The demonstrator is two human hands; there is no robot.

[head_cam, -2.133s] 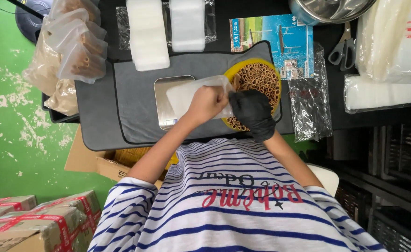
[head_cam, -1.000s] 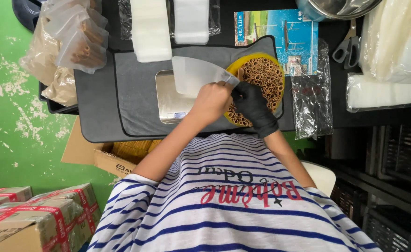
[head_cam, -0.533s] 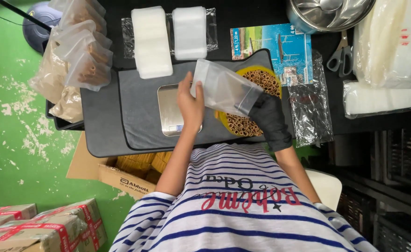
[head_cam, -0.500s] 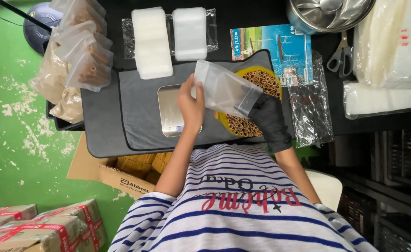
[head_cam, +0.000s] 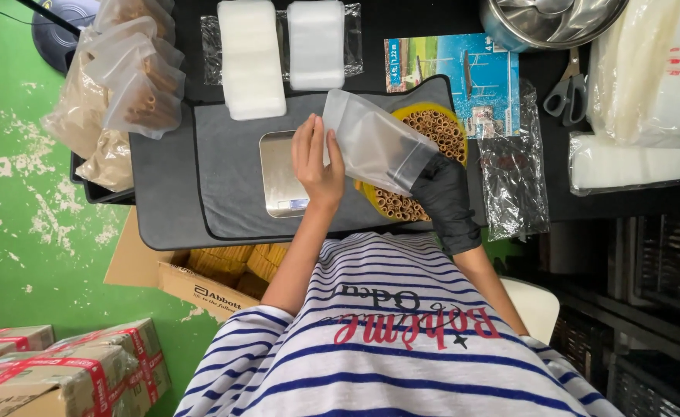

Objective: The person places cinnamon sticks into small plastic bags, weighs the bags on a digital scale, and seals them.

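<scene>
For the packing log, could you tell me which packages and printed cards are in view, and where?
Frosted pouch: held over the scale, translucent white.
Filled bags: far left, clear, brown contents.
Printed card: far centre, blue rectangle.
Taped cartons: floor, brown, red tape.

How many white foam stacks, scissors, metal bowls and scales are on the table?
White foam stacks: 2, a longer one and a shorter one
Scissors: 1
Metal bowl: 1
Scale: 1
Total: 5
</scene>
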